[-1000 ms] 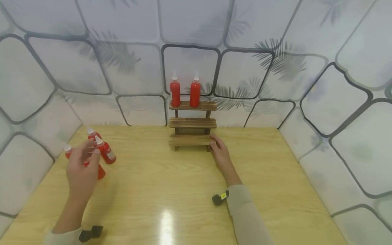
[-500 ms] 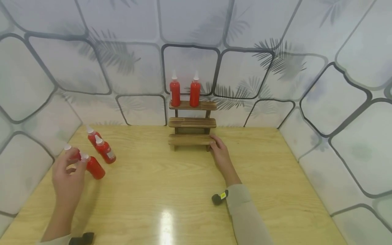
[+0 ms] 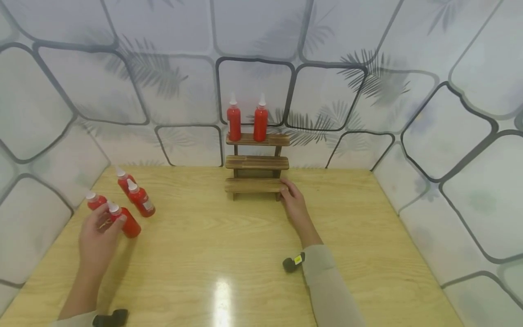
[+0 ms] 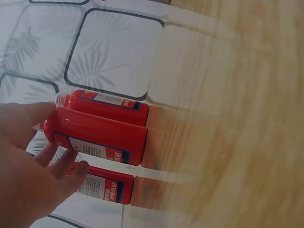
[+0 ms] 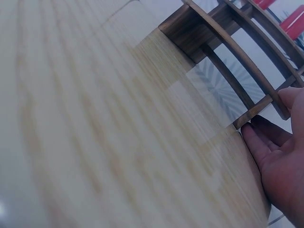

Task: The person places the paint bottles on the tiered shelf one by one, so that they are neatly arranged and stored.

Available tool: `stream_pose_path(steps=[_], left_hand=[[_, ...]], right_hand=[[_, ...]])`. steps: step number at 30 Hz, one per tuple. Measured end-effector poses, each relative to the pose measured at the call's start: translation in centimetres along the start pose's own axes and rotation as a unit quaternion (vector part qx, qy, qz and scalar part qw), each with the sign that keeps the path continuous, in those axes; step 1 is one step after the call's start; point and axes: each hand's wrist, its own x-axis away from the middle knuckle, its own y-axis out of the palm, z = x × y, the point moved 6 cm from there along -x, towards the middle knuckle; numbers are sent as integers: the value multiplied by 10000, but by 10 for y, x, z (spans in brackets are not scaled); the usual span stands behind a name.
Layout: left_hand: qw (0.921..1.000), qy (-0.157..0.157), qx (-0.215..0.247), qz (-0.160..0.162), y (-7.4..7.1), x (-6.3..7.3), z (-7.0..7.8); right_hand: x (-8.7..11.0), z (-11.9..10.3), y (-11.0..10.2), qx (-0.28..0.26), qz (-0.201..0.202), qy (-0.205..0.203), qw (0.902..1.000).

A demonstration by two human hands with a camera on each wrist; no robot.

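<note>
On the left of the table, my left hand [image 3: 100, 238] has its thumb and fingers around the upper part of the nearest red squeeze bottle [image 3: 130, 224], just below its white pointed cap. That bottle [image 4: 99, 137] stands upright, its label facing partly down in the left wrist view. My right hand [image 3: 296, 205] holds the right end of the lowest step of a small three-tier wooden display stand [image 3: 257, 185]. In the right wrist view, my thumb lies against the step's end and the fingers [image 5: 256, 142] reach to the leg of the stand [image 5: 254, 111].
Other red bottles stand close by: one at the far left [image 3: 96, 200], one behind [image 3: 124, 181] and one to the right [image 3: 141, 201]. Two more, a left one [image 3: 234, 122] and a right one [image 3: 260, 122], stand on the top tier. Patterned walls [image 3: 184, 95] border the wooden table [image 3: 229, 254].
My left hand moved left and back from over the bottles, then right again, its fingers coming around the nearest bottle. The right hand and the stand stay in place.
</note>
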Motion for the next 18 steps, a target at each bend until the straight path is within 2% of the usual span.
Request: stream_pose_path(steps=[5,8,11,14,18], left_hand=[[9986,-68,-83,-513,6,0,-6],[9978,-40,-138,-646,8,-1,-8],[9983,50,-87,-572,7,-2,-10],[9993,80,106,-349,4,-3,-9],[9986,-93,530,-16,-1,-3,-7]], right_hand=[[1,1,-2,110,-8,58,9999],[1,2,-3,68,19,97,9999],[0,2,-3,34,57,99,9999],[0,2,-3,-2,77,92,9999],[0,0,-2,-19,31,59,10000]])
